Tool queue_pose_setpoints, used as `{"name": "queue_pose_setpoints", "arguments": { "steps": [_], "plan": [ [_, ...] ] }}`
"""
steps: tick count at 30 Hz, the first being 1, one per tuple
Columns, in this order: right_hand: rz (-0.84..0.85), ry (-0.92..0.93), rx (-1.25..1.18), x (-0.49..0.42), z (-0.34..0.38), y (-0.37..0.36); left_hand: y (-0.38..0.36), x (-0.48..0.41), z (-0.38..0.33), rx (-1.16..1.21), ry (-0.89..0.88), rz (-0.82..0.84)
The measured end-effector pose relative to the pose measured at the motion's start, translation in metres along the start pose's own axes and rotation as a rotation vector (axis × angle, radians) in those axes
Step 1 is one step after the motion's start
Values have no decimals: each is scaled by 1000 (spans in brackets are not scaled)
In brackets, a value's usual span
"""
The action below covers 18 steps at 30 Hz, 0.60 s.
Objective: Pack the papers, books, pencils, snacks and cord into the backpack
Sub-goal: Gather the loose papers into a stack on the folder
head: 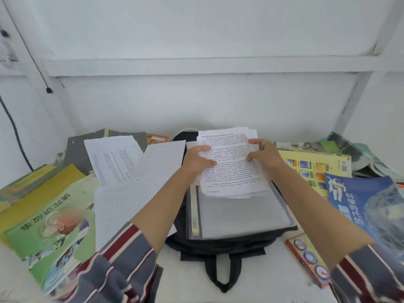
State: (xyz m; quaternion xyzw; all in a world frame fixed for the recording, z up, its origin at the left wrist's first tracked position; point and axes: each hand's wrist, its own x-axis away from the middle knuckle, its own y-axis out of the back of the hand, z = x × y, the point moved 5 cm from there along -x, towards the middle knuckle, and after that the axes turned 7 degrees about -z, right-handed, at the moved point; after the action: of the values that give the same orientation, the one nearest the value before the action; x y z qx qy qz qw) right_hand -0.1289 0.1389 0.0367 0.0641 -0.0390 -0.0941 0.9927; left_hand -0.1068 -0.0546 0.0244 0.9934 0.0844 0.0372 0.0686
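Gripping light, likely floppy paper stack [231, 171] at side edges, left hand [197, 159] and right hand [265, 155] curled round it.

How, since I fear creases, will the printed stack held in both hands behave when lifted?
Probably floppy: the printed stack is thin loose sheets, with the left hand and right hand gripping opposite edges. Its uneven lower edges suggest sheets could slide apart. It likely glides on the smooth clear folder beneath.

Curled fingers [253, 141]: left hand [197, 160], right hand [266, 155]
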Motion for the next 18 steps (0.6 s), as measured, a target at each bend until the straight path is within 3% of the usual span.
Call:
{"name": "queue_pose_setpoints", "arguments": {
  "steps": [14, 18],
  "plan": [
    [121, 4, 392, -100, -39, -25, -22, -82, 37, -538, 38, -83],
    [146, 51, 453, -100, -38, -28, -18, -79, 34, -764, 64, -216]
  ]
}}
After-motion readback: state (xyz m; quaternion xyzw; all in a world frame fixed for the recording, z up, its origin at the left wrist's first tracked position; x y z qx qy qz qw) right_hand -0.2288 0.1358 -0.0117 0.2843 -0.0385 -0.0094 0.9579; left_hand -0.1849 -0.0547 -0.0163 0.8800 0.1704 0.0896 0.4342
